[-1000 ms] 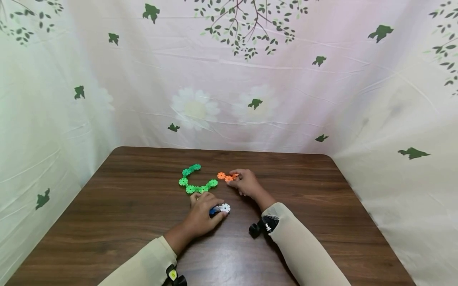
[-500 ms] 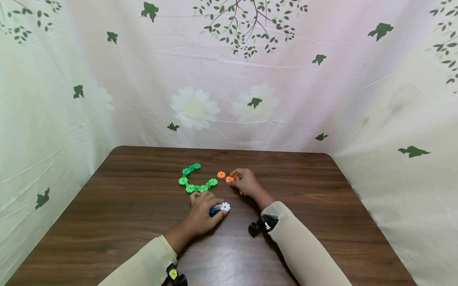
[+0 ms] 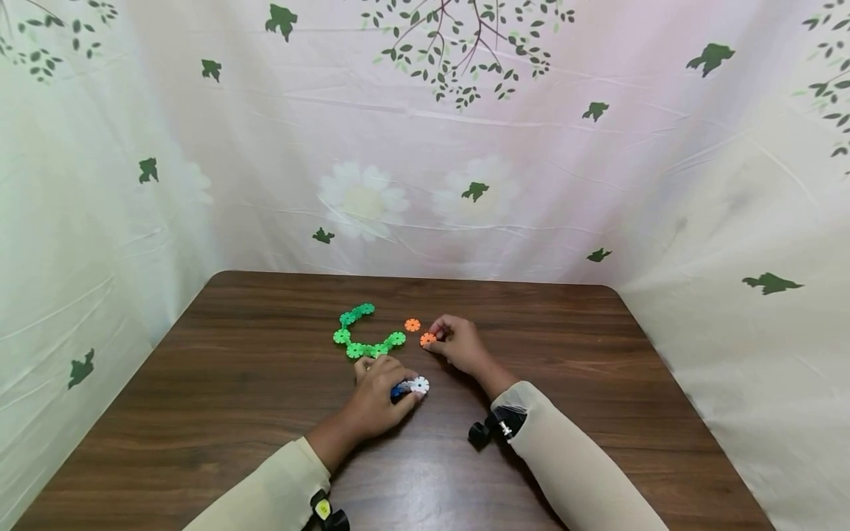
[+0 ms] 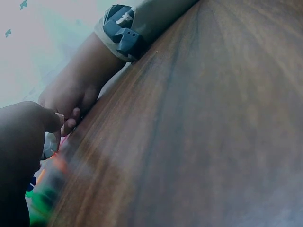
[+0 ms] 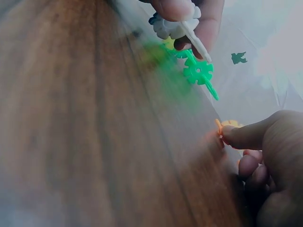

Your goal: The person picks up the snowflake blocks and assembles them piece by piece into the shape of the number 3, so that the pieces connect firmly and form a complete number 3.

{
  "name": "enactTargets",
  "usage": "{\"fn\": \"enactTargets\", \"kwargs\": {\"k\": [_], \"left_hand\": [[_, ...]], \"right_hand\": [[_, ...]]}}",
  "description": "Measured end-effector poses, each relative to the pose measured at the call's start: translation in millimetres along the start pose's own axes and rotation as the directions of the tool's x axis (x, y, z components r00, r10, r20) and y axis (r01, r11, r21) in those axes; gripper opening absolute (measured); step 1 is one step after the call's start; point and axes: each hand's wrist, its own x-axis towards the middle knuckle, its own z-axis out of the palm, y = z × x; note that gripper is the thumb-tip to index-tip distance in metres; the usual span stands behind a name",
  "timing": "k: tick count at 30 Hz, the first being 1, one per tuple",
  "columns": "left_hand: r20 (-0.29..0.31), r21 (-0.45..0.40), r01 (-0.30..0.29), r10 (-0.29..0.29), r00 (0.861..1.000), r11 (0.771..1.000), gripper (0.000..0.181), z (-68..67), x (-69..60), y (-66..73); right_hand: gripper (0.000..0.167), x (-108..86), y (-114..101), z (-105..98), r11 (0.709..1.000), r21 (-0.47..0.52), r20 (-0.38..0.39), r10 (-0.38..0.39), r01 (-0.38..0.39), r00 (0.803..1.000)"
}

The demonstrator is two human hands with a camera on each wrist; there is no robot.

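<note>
My left hand (image 3: 380, 397) grips a chain of flower-shaped interlocking discs. Its white discs (image 3: 420, 385) stick out by the thumb, with dark blue discs (image 3: 398, 389) partly under the hand. A curved chain of green discs (image 3: 356, 349) extends beyond the fingers, and a yellow disc (image 5: 169, 43) shows near its end in the right wrist view. My right hand (image 3: 460, 345) pinches an orange disc (image 3: 428, 339) between thumb and fingers, low over the table. Its fingers hide whether another orange disc is joined to it. A separate orange disc (image 3: 412, 324) lies just beyond.
The dark wood-grain table (image 3: 232, 369) has rounded far corners. A pale cloth (image 3: 412, 140) printed with leaves and birds hangs behind it and on both sides. Black wrist-camera mounts (image 3: 494, 428) sit at the sleeves.
My right hand has drawn one orange disc slightly toward me and away from the lone orange disc, widening the gap. My left hand and the green chain stay put.
</note>
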Motion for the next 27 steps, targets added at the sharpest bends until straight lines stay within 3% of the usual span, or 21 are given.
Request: {"fn": "enactTargets", "kwargs": {"k": [9,18,27], "left_hand": [[-0.011,-0.001,-0.005,0.005,1.000,1.000,0.022,0.3,0.3,0.2],[0.008,-0.001,0.011,-0.011,1.000,1.000,0.024,-0.8,0.2,-0.1],[0.004,-0.023,0.016,-0.016,1.000,1.000,0.024,-1.5,0.8,0.3]], "right_hand": [[0.014,-9.4,2.5,-5.5,1.000,0.016,0.071,-0.028,0.027,0.997],[0.010,-24.8,2.1,-11.8,0.989,0.123,0.125,-0.095,0.080,0.988],[0.009,-36.0,-0.5,-12.2,0.978,0.202,0.168,-0.084,0.049,0.982]]}}
